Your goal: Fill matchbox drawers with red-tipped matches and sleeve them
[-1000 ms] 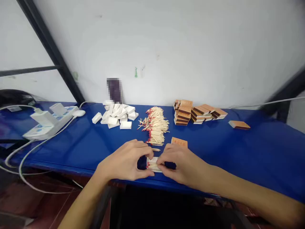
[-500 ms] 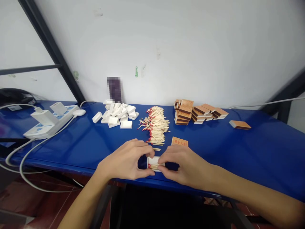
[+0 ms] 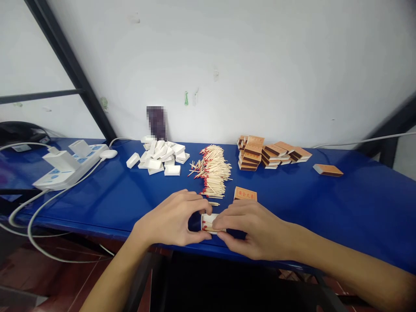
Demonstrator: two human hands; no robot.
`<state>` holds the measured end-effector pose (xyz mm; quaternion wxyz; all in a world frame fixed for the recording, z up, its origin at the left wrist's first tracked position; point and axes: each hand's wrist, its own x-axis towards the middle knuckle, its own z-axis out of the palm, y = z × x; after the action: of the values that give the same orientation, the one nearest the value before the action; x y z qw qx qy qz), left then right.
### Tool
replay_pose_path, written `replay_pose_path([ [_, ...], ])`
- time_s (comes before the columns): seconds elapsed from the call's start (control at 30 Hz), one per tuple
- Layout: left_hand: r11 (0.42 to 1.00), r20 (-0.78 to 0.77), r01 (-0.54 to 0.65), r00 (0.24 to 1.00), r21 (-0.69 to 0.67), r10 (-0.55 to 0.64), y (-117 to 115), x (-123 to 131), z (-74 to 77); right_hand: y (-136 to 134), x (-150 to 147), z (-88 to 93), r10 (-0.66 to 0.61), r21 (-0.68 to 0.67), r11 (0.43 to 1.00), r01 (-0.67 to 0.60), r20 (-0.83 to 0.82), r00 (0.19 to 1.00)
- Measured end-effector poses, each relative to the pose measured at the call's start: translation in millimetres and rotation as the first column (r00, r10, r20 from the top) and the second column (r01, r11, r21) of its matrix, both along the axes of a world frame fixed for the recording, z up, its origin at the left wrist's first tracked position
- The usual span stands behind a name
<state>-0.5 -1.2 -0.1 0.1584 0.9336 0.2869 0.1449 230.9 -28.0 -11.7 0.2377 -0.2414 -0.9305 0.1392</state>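
The white tray (image 3: 207, 222) lies at the near edge of the bench (image 3: 130, 195), right between the two hands, with its long axis running left to right from one hand to the other. It is a small open cardboard drawer. A few matches lie lengthwise in it, their red heads toward the left end. Only its left part shows, because the right end is hidden under fingers.

The left hand (image 3: 172, 219) curls around the left end, thumb below and forefinger arched above, pinching the tray lightly. The right hand (image 3: 251, 227) meets it from the other side. Its fingers (image 3: 225, 222) are closed down over the right end of the tray and the matches there, so both hands have hold of it and neither is nearer.

Just beyond the right hand lies a flat orange sleeve (image 3: 245, 194). Behind that is a heap of loose matches (image 3: 212, 171), with a pile of empty white trays (image 3: 159, 157) to its left and stacked orange boxes (image 3: 269, 154) to its right. A power strip (image 3: 65, 167) sits far left.
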Motion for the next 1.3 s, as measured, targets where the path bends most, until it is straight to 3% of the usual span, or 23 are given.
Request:
replay_pose_path([
  [0.13,1.000,-0.013,0.026,1.000,-0.015,-0.027,1,0,0.7,0,0,2.1,0.060,-0.057,0.997,-0.059,0.010,0.998],
  [0.4,0.999,-0.015,0.027,0.999,-0.034,-0.028,1,0,1.2,4,0,-0.8,0.066,-0.020,0.997,-0.069,-0.128,0.990],
  [0.57,0.998,-0.026,0.053,0.998,-0.022,-0.054,0,0,2.1,9,0,-1.5,-0.164,-0.107,0.984,0.142,-0.247,0.955],
  [0.67,0.999,-0.027,0.027,0.999,-0.018,-0.028,-1,0,3.6,17,2,-7.0,-0.267,-0.046,0.964,0.263,-0.181,0.947],
  [0.77,1.000,-0.031,-0.026,0.999,-0.008,0.026,-2,0,5.1,26,3,-13.5,-0.228,0.060,0.970,0.234,-0.092,0.969],
  [0.97,0.997,-0.051,-0.075,0.996,0.005,0.075,-3,0,6.3,33,1,-15.2,-0.176,0.016,0.984,0.175,0.097,0.980],
  [1.3,0.998,-0.047,-0.043,0.998,0.046,0.045,-2,0,5.1,28,4,-11.0,-0.261,0.048,0.965,0.258,0.089,0.961],
])
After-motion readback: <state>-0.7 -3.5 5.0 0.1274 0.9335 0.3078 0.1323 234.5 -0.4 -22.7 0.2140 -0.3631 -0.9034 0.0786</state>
